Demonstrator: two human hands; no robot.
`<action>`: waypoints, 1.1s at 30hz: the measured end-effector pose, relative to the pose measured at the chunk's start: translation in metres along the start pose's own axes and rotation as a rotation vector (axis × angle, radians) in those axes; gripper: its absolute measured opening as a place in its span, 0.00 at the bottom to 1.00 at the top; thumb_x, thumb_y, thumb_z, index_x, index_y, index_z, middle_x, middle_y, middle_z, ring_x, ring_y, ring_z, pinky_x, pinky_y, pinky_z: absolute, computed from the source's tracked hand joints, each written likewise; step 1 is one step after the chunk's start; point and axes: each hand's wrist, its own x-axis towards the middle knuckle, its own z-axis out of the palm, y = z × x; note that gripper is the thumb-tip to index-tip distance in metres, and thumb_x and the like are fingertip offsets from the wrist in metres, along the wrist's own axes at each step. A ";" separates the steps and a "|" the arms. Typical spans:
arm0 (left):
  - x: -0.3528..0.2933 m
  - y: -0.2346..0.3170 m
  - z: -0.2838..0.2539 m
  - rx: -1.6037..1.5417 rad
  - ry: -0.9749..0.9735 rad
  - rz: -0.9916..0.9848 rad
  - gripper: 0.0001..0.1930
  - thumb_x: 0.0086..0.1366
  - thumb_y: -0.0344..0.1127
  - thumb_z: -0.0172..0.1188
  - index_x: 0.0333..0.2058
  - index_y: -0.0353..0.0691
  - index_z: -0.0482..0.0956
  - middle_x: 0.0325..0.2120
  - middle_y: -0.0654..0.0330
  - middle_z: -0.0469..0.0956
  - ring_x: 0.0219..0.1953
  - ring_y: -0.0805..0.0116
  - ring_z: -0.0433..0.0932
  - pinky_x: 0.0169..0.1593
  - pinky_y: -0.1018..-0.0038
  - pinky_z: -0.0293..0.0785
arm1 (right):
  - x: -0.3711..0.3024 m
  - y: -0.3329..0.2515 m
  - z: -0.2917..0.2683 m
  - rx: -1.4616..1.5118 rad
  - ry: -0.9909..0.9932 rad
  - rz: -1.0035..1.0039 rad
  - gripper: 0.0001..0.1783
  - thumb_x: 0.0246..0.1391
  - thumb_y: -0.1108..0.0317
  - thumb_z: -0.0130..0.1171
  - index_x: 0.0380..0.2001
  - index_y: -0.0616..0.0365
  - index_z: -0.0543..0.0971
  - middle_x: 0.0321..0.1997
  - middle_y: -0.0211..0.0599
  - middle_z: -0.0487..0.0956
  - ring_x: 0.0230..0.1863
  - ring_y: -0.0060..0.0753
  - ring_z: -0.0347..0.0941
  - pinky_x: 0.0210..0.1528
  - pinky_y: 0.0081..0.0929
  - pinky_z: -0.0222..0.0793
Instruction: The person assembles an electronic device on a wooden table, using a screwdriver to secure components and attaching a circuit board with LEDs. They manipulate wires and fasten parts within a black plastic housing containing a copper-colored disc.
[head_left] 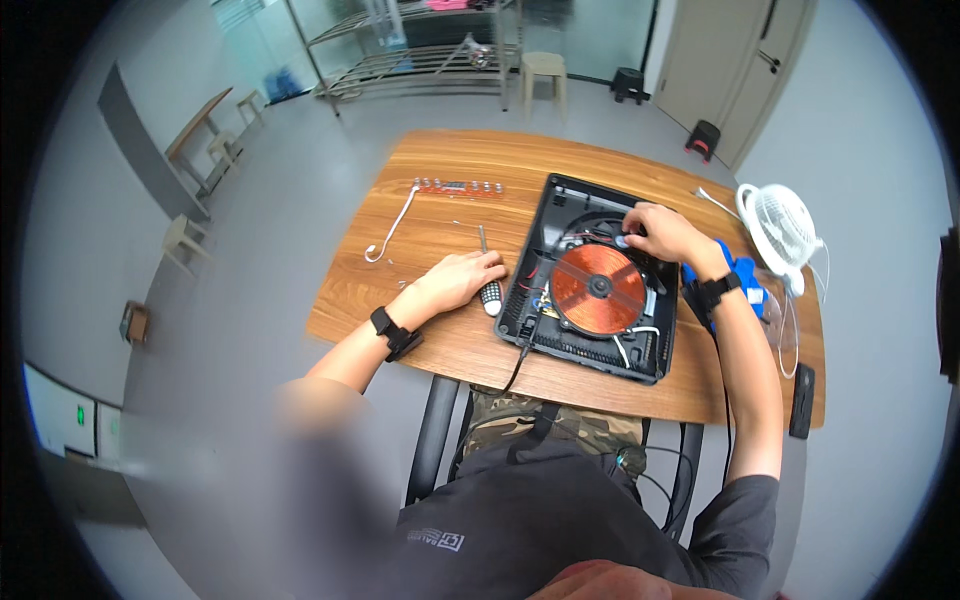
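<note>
Left hand (462, 279) lies across screwdriver (490, 297), right hand (658, 234) arches into black housing (575, 205), grips unclear.

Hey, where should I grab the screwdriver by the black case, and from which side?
Probably by its thick, patterned handle, coming from the near left: the screwdriver lies with that handle toward you, its thin shaft pointing away, and the case crowds its right side.

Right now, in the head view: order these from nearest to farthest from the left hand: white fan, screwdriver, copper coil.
From the left hand:
1. Screwdriver: right at the fingertips, left of the open black housing.
2. Copper coil: to the right, inside the housing.
3. White fan: farthest right, near the table's right edge.
</note>
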 end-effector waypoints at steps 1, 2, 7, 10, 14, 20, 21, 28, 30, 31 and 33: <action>-0.001 -0.001 0.001 -0.003 0.004 -0.015 0.20 0.63 0.25 0.55 0.54 0.41 0.74 0.52 0.55 0.74 0.53 0.52 0.78 0.48 0.58 0.80 | 0.000 -0.010 -0.006 0.000 0.002 0.002 0.13 0.57 0.60 0.65 0.38 0.58 0.82 0.41 0.46 0.80 0.48 0.51 0.77 0.50 0.44 0.74; -0.002 -0.003 0.000 -0.015 0.004 -0.024 0.20 0.63 0.25 0.55 0.55 0.41 0.74 0.52 0.56 0.74 0.53 0.52 0.78 0.48 0.58 0.81 | 0.002 -0.017 -0.008 0.019 -0.009 0.001 0.12 0.57 0.62 0.65 0.37 0.59 0.82 0.40 0.46 0.81 0.47 0.51 0.78 0.49 0.44 0.74; -0.007 -0.012 -0.011 -0.086 -0.019 -0.056 0.21 0.64 0.25 0.55 0.57 0.43 0.74 0.55 0.56 0.73 0.52 0.52 0.79 0.47 0.58 0.82 | 0.003 -0.026 -0.003 0.067 -0.046 -0.086 0.09 0.57 0.65 0.64 0.34 0.60 0.82 0.39 0.47 0.82 0.45 0.53 0.78 0.48 0.44 0.74; -0.011 -0.016 -0.023 -0.105 0.062 -0.121 0.22 0.65 0.25 0.56 0.58 0.45 0.73 0.60 0.56 0.71 0.52 0.48 0.79 0.48 0.57 0.82 | -0.004 -0.033 -0.007 0.094 -0.073 -0.096 0.09 0.58 0.65 0.63 0.34 0.60 0.82 0.40 0.47 0.81 0.45 0.51 0.78 0.49 0.44 0.74; -0.014 -0.044 -0.039 -0.111 0.124 -0.225 0.24 0.63 0.24 0.59 0.58 0.45 0.73 0.60 0.55 0.72 0.52 0.46 0.79 0.51 0.57 0.81 | -0.006 -0.028 -0.013 0.102 -0.061 -0.135 0.08 0.58 0.67 0.63 0.34 0.62 0.81 0.37 0.45 0.80 0.42 0.49 0.77 0.46 0.40 0.74; -0.023 -0.117 -0.048 -0.034 0.102 -0.458 0.22 0.64 0.26 0.60 0.57 0.42 0.75 0.56 0.52 0.74 0.56 0.47 0.77 0.58 0.56 0.76 | 0.014 -0.019 -0.023 0.096 -0.070 -0.124 0.09 0.57 0.65 0.64 0.33 0.60 0.82 0.37 0.46 0.81 0.42 0.51 0.78 0.46 0.42 0.75; -0.023 -0.129 -0.048 -0.032 0.104 -0.493 0.22 0.64 0.27 0.60 0.57 0.42 0.75 0.56 0.51 0.74 0.56 0.47 0.76 0.59 0.56 0.76 | 0.021 -0.019 -0.026 0.086 -0.073 -0.121 0.09 0.56 0.65 0.64 0.33 0.59 0.82 0.38 0.46 0.82 0.43 0.51 0.79 0.46 0.42 0.75; -0.021 -0.185 -0.059 0.046 0.143 -0.566 0.18 0.62 0.29 0.60 0.52 0.39 0.79 0.48 0.50 0.78 0.53 0.46 0.77 0.58 0.57 0.75 | 0.098 -0.031 -0.028 0.071 -0.054 -0.152 0.12 0.55 0.60 0.66 0.36 0.58 0.83 0.36 0.49 0.84 0.42 0.53 0.81 0.43 0.46 0.75; -0.025 -0.193 -0.055 0.038 0.163 -0.555 0.18 0.61 0.28 0.61 0.51 0.38 0.80 0.47 0.49 0.79 0.52 0.45 0.77 0.57 0.58 0.76 | 0.117 -0.039 -0.024 0.069 -0.065 -0.132 0.14 0.55 0.59 0.67 0.37 0.58 0.83 0.39 0.49 0.84 0.45 0.54 0.80 0.45 0.47 0.75; -0.026 -0.195 -0.054 0.027 0.165 -0.557 0.18 0.61 0.28 0.62 0.50 0.38 0.80 0.47 0.49 0.79 0.52 0.45 0.77 0.57 0.58 0.76 | 0.129 -0.042 -0.019 0.053 -0.062 -0.144 0.14 0.55 0.59 0.67 0.38 0.57 0.83 0.40 0.49 0.84 0.46 0.54 0.80 0.46 0.46 0.76; -0.027 -0.203 -0.052 0.018 0.135 -0.574 0.19 0.61 0.30 0.62 0.51 0.39 0.80 0.49 0.49 0.79 0.53 0.45 0.77 0.58 0.58 0.76 | 0.154 -0.047 -0.006 0.019 -0.049 -0.162 0.14 0.55 0.59 0.67 0.38 0.57 0.83 0.41 0.49 0.84 0.48 0.54 0.80 0.47 0.46 0.76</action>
